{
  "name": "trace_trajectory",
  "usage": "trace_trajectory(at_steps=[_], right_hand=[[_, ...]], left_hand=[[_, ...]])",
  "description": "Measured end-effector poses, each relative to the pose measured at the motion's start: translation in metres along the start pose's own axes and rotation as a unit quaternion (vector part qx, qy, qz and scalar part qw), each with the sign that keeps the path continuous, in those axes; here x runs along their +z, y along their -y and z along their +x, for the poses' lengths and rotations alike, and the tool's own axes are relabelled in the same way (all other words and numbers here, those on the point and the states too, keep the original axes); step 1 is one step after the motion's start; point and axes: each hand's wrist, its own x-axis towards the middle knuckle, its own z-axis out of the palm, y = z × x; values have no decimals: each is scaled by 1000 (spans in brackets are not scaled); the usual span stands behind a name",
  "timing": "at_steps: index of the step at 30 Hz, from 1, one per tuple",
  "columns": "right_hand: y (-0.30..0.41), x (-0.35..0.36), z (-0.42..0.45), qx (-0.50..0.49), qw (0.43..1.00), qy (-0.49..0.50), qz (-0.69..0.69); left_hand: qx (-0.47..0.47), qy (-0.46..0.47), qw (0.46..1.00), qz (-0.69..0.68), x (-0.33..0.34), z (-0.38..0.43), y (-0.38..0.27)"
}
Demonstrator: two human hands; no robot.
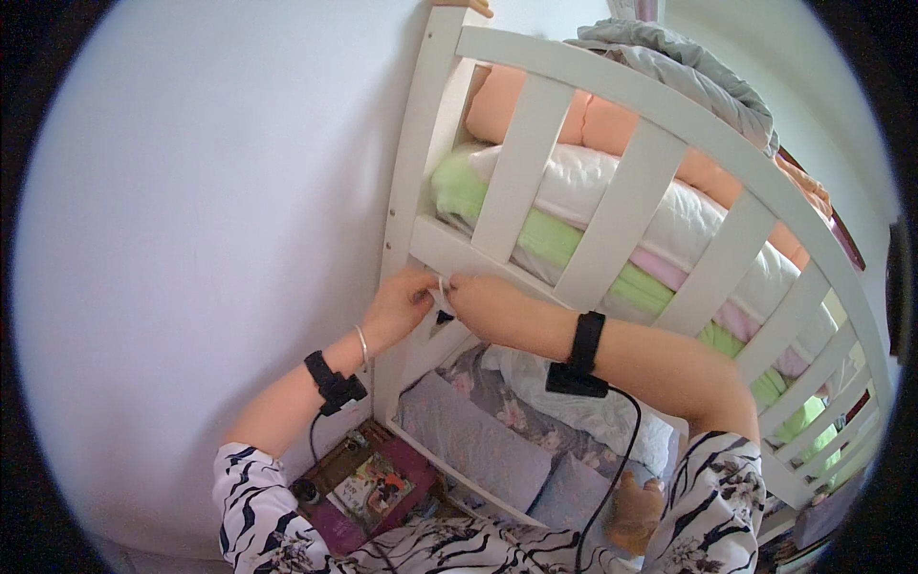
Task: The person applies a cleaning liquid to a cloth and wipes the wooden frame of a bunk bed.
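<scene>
Both hands meet just under the lower rail (488, 269) of a white wooden bunk bed's upper guard, close to its corner post (401, 237). The fingertips of my left hand (403, 305) pinch a thin white strip (442, 285), probably a cord or tie. From the other side, my right hand (482, 303) grips the same strip, its fingers curled and partly hidden. Directly below the hands a small black triangular piece (445, 317) shows against the white. What the strip is fastened to is hidden by the fingers.
Folded green, white and peach bedding (574, 179) fills the upper bunk behind slats. A grey quilt (688, 72) drapes over the top rail. On the lower bunk lie a grey floral sheet (473, 438) and a brown plush toy (635, 513). A picture book (373, 491) rests beside the wall (215, 215).
</scene>
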Motion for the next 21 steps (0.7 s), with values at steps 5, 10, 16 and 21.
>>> trace_trajectory(at_steps=[5,10,16,21], right_hand=[[-44,-113,40,161,913,-374,-3],[-63,-149,154,228,730,-637,97],[-53,-85,157,226,734,-610,196],[4,-24,154,264,718,-575,290]], left_hand=[[162,-283,938,120,-78,119,-47],[242,-330,876,254,-134,206,-29],[82,-188,966,156,-88,161,3],[-5,-102,994,38,-55,79,39]])
